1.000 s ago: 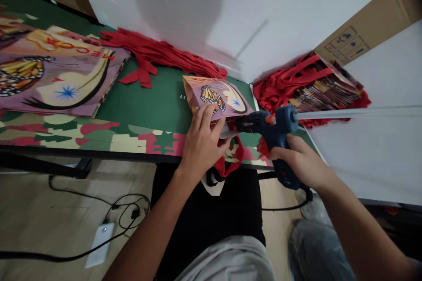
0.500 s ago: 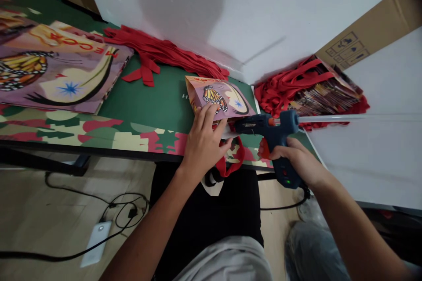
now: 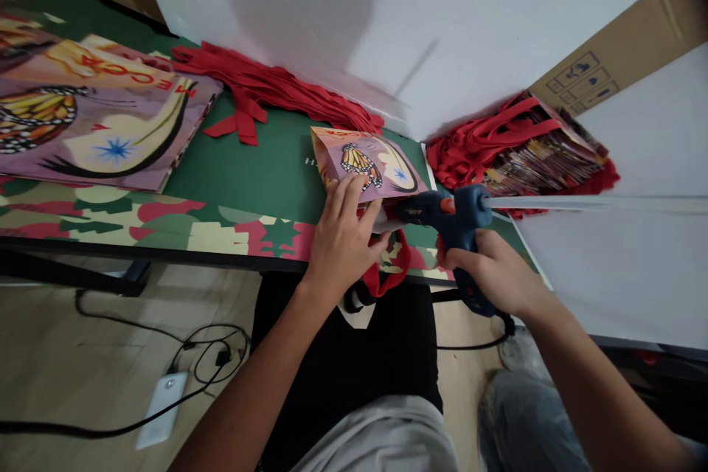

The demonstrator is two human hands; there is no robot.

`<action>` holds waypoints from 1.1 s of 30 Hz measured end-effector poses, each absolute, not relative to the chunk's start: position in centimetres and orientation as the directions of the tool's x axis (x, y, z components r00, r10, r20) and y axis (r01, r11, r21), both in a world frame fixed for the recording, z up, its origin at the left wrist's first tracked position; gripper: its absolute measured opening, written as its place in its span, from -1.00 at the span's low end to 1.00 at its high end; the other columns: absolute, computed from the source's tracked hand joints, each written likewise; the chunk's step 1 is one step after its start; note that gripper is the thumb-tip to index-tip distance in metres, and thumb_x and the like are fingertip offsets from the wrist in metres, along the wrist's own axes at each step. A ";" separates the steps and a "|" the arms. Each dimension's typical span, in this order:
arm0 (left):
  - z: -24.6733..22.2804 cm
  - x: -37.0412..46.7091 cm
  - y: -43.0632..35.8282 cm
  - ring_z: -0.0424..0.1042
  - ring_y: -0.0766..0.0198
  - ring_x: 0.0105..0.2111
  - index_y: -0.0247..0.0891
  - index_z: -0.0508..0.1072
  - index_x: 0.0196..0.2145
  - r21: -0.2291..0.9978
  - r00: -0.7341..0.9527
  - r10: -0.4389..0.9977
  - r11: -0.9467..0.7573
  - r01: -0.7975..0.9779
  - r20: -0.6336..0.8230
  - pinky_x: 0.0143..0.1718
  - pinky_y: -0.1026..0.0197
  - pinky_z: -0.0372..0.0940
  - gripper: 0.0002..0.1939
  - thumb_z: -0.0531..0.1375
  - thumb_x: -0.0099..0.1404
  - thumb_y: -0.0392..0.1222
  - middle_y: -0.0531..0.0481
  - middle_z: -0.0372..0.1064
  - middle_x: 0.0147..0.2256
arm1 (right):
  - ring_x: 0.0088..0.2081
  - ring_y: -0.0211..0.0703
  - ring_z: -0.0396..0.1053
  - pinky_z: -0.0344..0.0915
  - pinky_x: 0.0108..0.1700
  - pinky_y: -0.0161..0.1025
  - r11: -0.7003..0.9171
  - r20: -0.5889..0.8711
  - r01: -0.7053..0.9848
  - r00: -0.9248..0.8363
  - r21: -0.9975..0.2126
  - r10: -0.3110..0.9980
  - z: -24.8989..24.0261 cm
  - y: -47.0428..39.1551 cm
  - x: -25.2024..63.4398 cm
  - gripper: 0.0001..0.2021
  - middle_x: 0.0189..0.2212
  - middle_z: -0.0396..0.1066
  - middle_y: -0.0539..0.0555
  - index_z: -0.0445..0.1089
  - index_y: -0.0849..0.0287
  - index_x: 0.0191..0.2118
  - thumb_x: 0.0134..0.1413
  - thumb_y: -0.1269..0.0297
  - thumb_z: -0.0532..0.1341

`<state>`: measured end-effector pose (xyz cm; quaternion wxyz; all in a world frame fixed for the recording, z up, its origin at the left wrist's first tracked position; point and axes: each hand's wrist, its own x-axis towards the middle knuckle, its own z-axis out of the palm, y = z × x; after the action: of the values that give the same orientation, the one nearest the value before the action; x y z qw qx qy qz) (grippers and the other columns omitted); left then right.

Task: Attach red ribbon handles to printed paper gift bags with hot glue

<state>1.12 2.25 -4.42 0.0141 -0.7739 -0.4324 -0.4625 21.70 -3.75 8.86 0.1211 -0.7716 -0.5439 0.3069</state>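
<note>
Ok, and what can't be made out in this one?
All in the head view:
Middle of the glue gun's grip: covered by the right hand.
Gun tip: too dark to tell whether it touches the printed bag.
Glue stick's far end: cut off by the right edge.
Bag pile: cut off by the left edge.
Marks on the cardboard: too small.

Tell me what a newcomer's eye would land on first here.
Probably the dark blue glue gun in the right grip, its pale stick stretching toward the right edge. Next, the butterfly-printed piece touched by the left grip on the green table, then the red straps along the foot of the white panel.
</note>
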 end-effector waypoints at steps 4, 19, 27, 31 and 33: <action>-4.3 1.1 2.2 0.26 -0.35 0.39 -0.45 0.53 0.11 0.385 0.200 0.658 -0.630 0.675 0.726 0.48 -0.34 0.17 -0.57 0.38 0.35 -0.19 -0.51 0.29 0.30 | -0.49 -0.17 0.21 0.05 -0.47 -0.21 -0.356 -0.287 0.830 0.248 -0.429 0.925 8.9 -3.9 20.8 -0.81 -0.56 0.29 -0.06 0.41 0.13 -0.42 -0.04 0.11 0.27; -4.4 1.1 2.3 0.23 -0.34 0.41 -0.44 0.53 0.13 0.407 0.197 0.666 -0.634 0.658 0.720 0.48 -0.34 0.16 -0.57 0.36 0.37 -0.19 -0.51 0.26 0.32 | -0.55 -0.18 0.25 0.16 -0.53 -0.26 -0.414 -0.273 0.664 0.312 -0.622 0.910 9.2 -5.5 21.1 -0.83 -0.61 0.29 -0.11 0.46 0.11 -0.37 -0.10 0.15 0.34; -4.1 1.1 2.2 0.26 -0.34 0.38 -0.44 0.53 0.12 0.403 0.194 0.670 -0.625 0.669 0.717 0.46 -0.34 0.21 -0.58 0.36 0.38 -0.18 -0.50 0.28 0.29 | -0.51 -0.14 0.31 0.21 -0.49 -0.24 -0.492 -0.384 0.495 0.309 -0.716 0.870 8.6 -5.0 22.1 -0.74 -0.54 0.38 -0.06 0.52 0.13 -0.29 -0.16 0.14 0.37; -4.2 1.1 2.2 0.23 -0.33 0.40 -0.35 0.52 0.13 0.427 0.194 0.688 -0.619 0.659 0.699 0.45 -0.41 0.19 -0.59 0.38 0.36 -0.20 -0.45 0.26 0.32 | -0.43 -0.09 0.36 0.26 -0.45 -0.22 -0.532 -0.412 0.503 0.337 -0.681 0.847 8.4 -4.7 22.9 -0.69 -0.43 0.47 -0.02 0.54 0.12 -0.23 -0.15 0.12 0.38; -4.2 1.0 2.3 0.23 -0.33 0.40 -0.35 0.52 0.14 0.426 0.199 0.688 -0.621 0.658 0.698 0.45 -0.42 0.17 -0.58 0.37 0.36 -0.20 -0.45 0.26 0.32 | -0.43 -0.09 0.35 0.25 -0.46 -0.23 -0.548 -0.419 0.524 0.354 -0.651 0.836 8.4 -4.7 23.0 -0.71 -0.47 0.44 -0.04 0.53 0.12 -0.26 -0.15 0.10 0.38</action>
<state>1.02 2.25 -4.17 -0.0166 -0.7740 -0.4349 -0.4599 23.05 -4.69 8.36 0.2080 -0.7961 -0.4272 0.3748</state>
